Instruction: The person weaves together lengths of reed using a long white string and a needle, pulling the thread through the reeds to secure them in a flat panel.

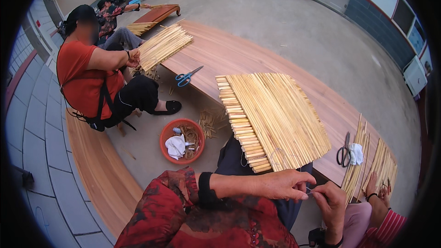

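Observation:
In front of me a mat of straw-coloured stalks (pixel 280 115) lies across my lap and the wooden table. Along its left side a folded-under or second layer of stalk ends shows. Near the mat's close edge, my left hand (pixel 287 184) pinches a thin pale thread (pixel 309 189) between thumb and fingers. Just to the right, my right hand (pixel 331 202) has its fingertips closed on the same thread. A loose loop of thread (pixel 278 158) lies on the mat's near corner. Whether a needle is on the thread is too small to tell.
Black-handled scissors (pixel 343 152) and a white cloth (pixel 355 154) lie at right by loose stalks (pixel 356 172). Blue-handled scissors (pixel 187 77) rest on the table (pixel 209 46). A red basin (pixel 201 149) stands on the floor. Co-workers handle stalks at left, far left and lower right.

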Action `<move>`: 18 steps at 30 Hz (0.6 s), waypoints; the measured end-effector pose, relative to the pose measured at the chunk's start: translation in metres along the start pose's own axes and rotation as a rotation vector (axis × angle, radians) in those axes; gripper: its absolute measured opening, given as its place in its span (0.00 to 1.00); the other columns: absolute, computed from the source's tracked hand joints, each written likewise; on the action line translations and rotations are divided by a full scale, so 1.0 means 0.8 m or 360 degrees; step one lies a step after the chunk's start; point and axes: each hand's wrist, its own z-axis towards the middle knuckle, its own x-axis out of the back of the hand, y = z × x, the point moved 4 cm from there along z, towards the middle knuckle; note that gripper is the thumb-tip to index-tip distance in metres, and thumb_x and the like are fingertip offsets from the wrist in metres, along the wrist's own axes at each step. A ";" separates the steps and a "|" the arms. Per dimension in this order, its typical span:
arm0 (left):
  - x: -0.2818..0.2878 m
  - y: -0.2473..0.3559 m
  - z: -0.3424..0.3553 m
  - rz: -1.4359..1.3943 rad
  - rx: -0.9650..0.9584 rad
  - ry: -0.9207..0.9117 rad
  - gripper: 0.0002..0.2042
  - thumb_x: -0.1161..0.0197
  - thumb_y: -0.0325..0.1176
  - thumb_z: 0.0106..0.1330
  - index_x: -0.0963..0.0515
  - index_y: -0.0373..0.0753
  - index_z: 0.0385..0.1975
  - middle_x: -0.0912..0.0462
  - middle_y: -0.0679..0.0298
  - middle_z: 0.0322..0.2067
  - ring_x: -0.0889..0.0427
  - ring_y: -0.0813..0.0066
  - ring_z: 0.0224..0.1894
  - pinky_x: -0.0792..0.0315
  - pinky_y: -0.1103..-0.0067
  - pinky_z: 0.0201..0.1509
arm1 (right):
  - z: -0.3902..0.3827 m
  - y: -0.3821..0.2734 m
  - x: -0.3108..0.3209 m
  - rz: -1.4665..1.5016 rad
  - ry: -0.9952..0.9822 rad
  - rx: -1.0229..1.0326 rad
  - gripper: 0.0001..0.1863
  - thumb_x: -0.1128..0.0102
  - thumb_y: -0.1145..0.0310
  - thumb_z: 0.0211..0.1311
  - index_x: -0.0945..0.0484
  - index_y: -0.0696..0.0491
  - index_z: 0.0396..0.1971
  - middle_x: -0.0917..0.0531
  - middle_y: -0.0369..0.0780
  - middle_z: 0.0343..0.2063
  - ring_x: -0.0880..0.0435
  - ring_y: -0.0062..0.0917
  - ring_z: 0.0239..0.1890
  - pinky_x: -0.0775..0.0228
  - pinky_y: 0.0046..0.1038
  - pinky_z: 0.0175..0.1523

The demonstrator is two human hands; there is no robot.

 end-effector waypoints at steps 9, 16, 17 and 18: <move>0.041 0.015 -0.013 -0.0054 -0.0142 0.0368 0.07 0.43 0.31 0.63 0.25 0.32 0.32 0.25 0.68 0.23 0.28 0.85 0.29 0.32 0.83 0.36 | -0.018 0.081 0.042 0.0507 -0.0036 -0.0451 0.03 0.38 0.76 0.51 0.21 0.60 0.24 0.26 0.34 0.19 0.29 0.15 0.23 0.41 0.17 0.28; 0.073 0.033 -0.040 -0.0015 0.0003 0.0455 0.06 0.43 0.29 0.64 0.24 0.32 0.32 0.25 0.71 0.26 0.29 0.88 0.31 0.34 0.87 0.36 | -0.025 0.114 0.065 0.0428 0.0023 -0.0471 0.02 0.41 0.77 0.53 0.21 0.60 0.26 0.26 0.34 0.20 0.27 0.16 0.23 0.38 0.17 0.28; 0.076 0.031 -0.042 -0.0032 0.0018 0.0505 0.05 0.43 0.28 0.64 0.23 0.32 0.33 0.24 0.71 0.26 0.29 0.88 0.31 0.34 0.87 0.36 | -0.023 0.119 0.065 0.0422 0.0032 -0.0501 0.02 0.41 0.77 0.53 0.21 0.60 0.26 0.26 0.34 0.20 0.27 0.16 0.23 0.38 0.17 0.28; 0.076 0.030 -0.042 -0.0044 0.0026 0.0543 0.05 0.43 0.28 0.64 0.23 0.33 0.33 0.24 0.71 0.26 0.29 0.88 0.31 0.34 0.87 0.36 | -0.024 0.124 0.071 0.0489 0.0116 -0.0506 0.02 0.41 0.77 0.54 0.22 0.60 0.27 0.26 0.33 0.19 0.27 0.15 0.22 0.38 0.16 0.27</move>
